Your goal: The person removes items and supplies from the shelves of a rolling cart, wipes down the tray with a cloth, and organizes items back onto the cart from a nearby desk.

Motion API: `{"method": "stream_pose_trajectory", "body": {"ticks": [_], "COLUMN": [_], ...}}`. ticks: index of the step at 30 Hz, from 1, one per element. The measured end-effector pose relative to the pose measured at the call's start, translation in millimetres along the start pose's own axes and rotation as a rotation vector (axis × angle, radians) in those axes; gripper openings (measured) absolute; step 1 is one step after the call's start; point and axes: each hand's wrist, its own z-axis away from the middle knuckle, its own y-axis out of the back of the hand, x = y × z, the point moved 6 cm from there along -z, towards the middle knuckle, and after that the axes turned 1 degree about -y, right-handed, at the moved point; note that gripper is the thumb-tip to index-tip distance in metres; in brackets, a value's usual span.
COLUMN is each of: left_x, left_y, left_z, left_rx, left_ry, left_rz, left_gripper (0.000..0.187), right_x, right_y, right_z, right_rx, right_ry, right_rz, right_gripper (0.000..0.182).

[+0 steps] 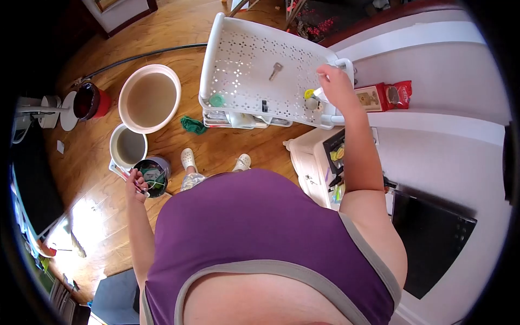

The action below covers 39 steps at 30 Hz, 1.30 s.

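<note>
- two spots to watch, starting with the left hand (136, 186), curled around a slim item (143, 192) at the left edge of the dark bin (166, 167); best gripped firmly, with a glance down before any release.
- with the right hand (336, 85) above the right end of the white tray (238, 46), cannot tell whether gripping or bare; move gently beside the yellow item (310, 93) and round item (312, 103).
- steer clear of the key (277, 71) lying mid-tray.
- mind the large tub (149, 130) and smaller bucket (113, 146) near the bin: no wide swings, for fear of splashes.
</note>
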Motion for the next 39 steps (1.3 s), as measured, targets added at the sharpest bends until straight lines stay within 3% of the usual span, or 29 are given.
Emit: {"method": "stream_pose_trajectory", "body": {"ticks": [6, 12, 16, 18, 19, 21, 22, 24, 25, 32, 39], "left_x": [-4.6, -5.0, -4.3, -4.5, -3.9, -4.4, -3.6, -3.8, -2.6, -0.5, -3.8], "left_y": [-6.2, -19.1, -25.7, -25.8, -28.8, -37.6, -43.9, -54.0, -59.8, -69.1, -64.5], "left_z": [5.4, 7.8, 4.8, 0.4, -0.2, 0.0, 0.5, 4.5, 7.5, 12.4, 9.9], "left_rx": [0.051, 0.040, 0.038, 0.014, 0.013, 0.017, 0.010, -0.010, -0.018, -0.022, -0.037], "left_ry": [0.003, -0.006, -0.004, 0.011, 0.001, 0.012, 0.010, 0.014, -0.002, 0.008, 0.006], "left_rz": [-0.030, -0.049, -0.057, -0.049, -0.057, -0.061, -0.058, -0.065, -0.072, -0.075, -0.061], "left_gripper": [0.008, 0.007, 0.008, 0.011, 0.013, 0.017, 0.017, 0.016, 0.016, 0.018, 0.019], "right_x": [41.0, 42.3, 40.9, 42.7, 37.3, 15.5, 12.8, -12.0, -18.5, -52.8, -42.6], "right_y": [-22.2, -46.4, -43.9, -35.5, -28.5, -21.1, -20.7, -16.5, -21.6, -49.0, -38.2], "right_z": [10.7, 11.3, 7.9, 4.6, 3.4, 6.3, 6.1, 5.7, 8.3, 19.6, 23.8], "right_rx": [-0.244, -0.360, -0.314, -0.267, -0.257, -0.222, -0.217, -0.326, -0.344, -0.474, -0.412], "right_ry": [-0.142, -0.090, -0.155, -0.358, -0.354, -0.366, -0.361, -0.032, -0.025, -0.129, -0.129], "right_rz": [0.017, 0.039, -0.036, -0.497, -0.493, -1.299, -1.294, -1.879, -2.028, -2.392, -2.255], "right_gripper": [0.024, 0.021, 0.017, 0.020, 0.020, 0.036, 0.036, 0.040, 0.041, 0.046, 0.040]}}
